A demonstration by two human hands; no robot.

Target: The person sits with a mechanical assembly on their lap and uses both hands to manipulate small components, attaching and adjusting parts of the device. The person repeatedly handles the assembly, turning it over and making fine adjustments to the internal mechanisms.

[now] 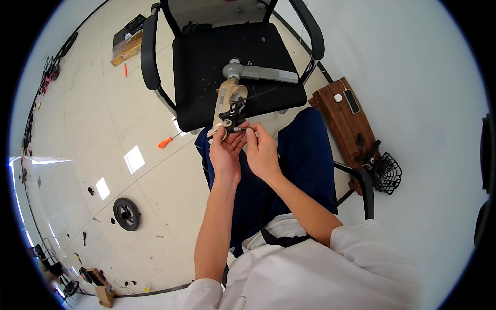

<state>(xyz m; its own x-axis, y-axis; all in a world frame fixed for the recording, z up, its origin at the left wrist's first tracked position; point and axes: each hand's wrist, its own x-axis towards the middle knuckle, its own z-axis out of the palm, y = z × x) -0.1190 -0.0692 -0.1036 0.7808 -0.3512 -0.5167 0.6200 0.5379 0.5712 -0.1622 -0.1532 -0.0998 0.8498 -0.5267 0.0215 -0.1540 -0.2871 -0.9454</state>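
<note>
A beige frame piece (222, 102) with a grey, partly wrapped tube (268, 73) lies on the black chair seat (222, 49), its near end reaching past the seat's front edge over my lap. At that near end sits a black metal mechanism (231, 114) with silver bolts and a thin black wire sticking out to the right. My left hand (226, 155) is closed around the near end from below, thumb on top. My right hand (262, 155) pinches a small thin piece beside a silver fitting (237, 129); the fingertips mostly hide it.
On the floor at left are an orange-handled screwdriver (165, 142), a small black wheel (127, 214) and an open cardboard box (127, 47). To the right, a brown wooden box (343, 119) carries a phone (352, 101); a black wire basket (387, 173) stands beside it. Chair armrests flank the seat.
</note>
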